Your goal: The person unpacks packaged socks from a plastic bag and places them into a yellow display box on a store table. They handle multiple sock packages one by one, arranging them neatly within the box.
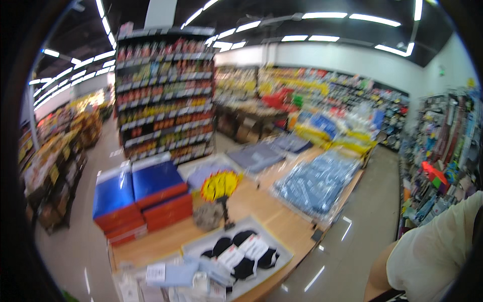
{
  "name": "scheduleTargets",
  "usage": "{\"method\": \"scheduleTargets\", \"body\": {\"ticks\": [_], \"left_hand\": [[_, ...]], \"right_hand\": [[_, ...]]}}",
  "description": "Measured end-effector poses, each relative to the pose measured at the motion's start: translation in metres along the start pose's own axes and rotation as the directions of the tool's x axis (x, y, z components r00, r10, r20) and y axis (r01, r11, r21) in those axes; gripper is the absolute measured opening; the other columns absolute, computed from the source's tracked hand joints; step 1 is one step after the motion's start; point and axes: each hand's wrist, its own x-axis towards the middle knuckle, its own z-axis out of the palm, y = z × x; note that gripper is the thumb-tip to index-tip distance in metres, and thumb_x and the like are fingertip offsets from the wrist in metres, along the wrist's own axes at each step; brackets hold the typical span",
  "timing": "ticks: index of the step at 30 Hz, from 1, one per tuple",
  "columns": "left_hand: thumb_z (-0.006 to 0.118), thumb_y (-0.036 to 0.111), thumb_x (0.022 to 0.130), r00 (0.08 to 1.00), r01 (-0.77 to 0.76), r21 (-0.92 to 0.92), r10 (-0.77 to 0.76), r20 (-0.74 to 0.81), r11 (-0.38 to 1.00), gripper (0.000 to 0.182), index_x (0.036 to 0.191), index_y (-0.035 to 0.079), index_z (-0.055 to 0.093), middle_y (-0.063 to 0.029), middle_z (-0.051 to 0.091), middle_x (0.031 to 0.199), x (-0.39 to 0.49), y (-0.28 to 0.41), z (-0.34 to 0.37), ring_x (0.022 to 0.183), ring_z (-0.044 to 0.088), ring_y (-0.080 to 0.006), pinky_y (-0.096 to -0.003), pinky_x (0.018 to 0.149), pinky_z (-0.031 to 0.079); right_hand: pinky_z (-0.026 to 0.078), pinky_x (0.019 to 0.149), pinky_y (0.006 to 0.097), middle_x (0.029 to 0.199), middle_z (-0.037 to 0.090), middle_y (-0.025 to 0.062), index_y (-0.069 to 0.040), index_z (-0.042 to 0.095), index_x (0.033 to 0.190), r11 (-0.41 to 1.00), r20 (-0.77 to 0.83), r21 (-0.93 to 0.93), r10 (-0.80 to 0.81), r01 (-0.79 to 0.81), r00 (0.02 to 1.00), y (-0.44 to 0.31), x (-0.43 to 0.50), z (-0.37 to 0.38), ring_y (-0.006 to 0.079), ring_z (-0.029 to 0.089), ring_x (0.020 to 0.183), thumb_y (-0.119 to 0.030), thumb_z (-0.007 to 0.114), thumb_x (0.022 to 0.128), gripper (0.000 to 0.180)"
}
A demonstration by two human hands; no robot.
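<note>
Neither of my hands is in view. At the right edge a pale sleeve (pixel 430 245) shows with part of a bare arm; whose it is I cannot tell. Before me stands a wooden display table (pixel 245 200). On its near part a shallow white tray (pixel 279 247) holds black folded garments with white paper labels (pixel 241 253). Light blue packaged items (pixel 177 273) overlap the tray's near left side. Stacked blue and red boxes (pixel 158 185) stand at the left corner. A yellow starburst price sign (pixel 220 185) rises from a stand beside a grey bundle (pixel 208 216).
Clear-bagged blue garments (pixel 319 181) lie near the table's right edge, with grey folded cloth (pixel 256 154) further back. A tall shelf of packaged goods (pixel 166 94) stands behind. Glossy floor aisles (pixel 339 241) run along both sides; hanging goods (pixel 441 132) line the right wall.
</note>
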Motion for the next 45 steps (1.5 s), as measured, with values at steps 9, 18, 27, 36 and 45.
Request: {"method": "scheduleTargets", "body": {"ticks": [9, 18, 27, 36, 45], "left_hand": [[0.062, 0.003, 0.086, 0.964, -0.100, 0.123, 0.127, -0.233, 0.987, 0.029, 0.115, 0.004, 0.066, -0.0165, 0.068, 0.107, 0.085, 0.086, 0.041, 0.100, 0.066, -0.0263, -0.0336, 0.088, 0.050], [0.077, 0.016, 0.071, 0.902, -0.057, 0.429, 0.231, -0.364, 0.902, 0.069, 0.134, 0.009, 0.051, -0.0243, 0.039, 0.144, 0.197, 0.105, 0.094, 0.132, 0.034, -0.0472, -0.0497, 0.109, 0.032], [0.072, 0.014, 0.069, 0.960, 0.081, 0.696, 0.133, -0.247, 0.714, 0.069, 0.135, 0.015, 0.053, -0.0331, 0.030, 0.145, 0.238, 0.083, 0.096, 0.131, 0.024, -0.0598, -0.0586, 0.113, 0.017], [0.051, -0.002, 0.081, 0.964, -0.130, 0.686, 0.253, -0.080, 0.716, 0.045, 0.119, 0.015, 0.067, -0.0243, 0.048, 0.136, 0.246, 0.069, 0.085, 0.134, 0.039, -0.0343, -0.0631, 0.112, 0.014], [0.053, 0.001, 0.083, 0.927, -0.262, 0.584, 0.368, -0.069, 0.769, 0.041, 0.119, 0.014, 0.065, -0.0241, 0.049, 0.136, 0.259, 0.071, 0.098, 0.129, 0.044, -0.0367, -0.0611, 0.113, 0.012]], "right_hand": [[0.048, 0.085, 0.0308, 0.097, 0.063, 0.0105, -0.002, 0.064, 0.106, 0.977, 0.122, 0.204, -0.091, 0.065, 0.988, 0.095, 0.053, 0.040, 0.0211, 0.061, 0.093, -0.001, 0.060, 0.085, 0.021], [0.047, 0.086, 0.0307, 0.095, 0.064, 0.0101, -0.003, 0.065, 0.104, 0.924, 0.198, 0.367, -0.192, 0.109, 0.961, 0.152, 0.071, 0.077, 0.0213, 0.061, 0.094, 0.000, 0.060, 0.085, 0.020], [0.048, 0.090, 0.0324, 0.106, 0.064, 0.0147, -0.002, 0.065, 0.109, 0.734, 0.783, -0.297, 0.554, -0.611, 0.285, 0.221, -0.162, 0.153, 0.0258, 0.062, 0.101, -0.009, 0.067, 0.081, 0.029], [0.046, 0.095, 0.0461, 0.141, 0.036, 0.0325, -0.006, 0.051, 0.134, 0.874, 0.850, -0.469, 0.486, -0.127, 0.202, 0.227, -0.255, 0.183, 0.0463, 0.055, 0.107, -0.019, 0.072, 0.073, 0.066], [0.048, 0.092, 0.0450, 0.137, 0.042, 0.0296, -0.003, 0.057, 0.126, 0.822, 0.803, -0.567, 0.567, -0.058, 0.185, 0.238, -0.251, 0.162, 0.0422, 0.056, 0.107, -0.018, 0.071, 0.074, 0.056]]}}
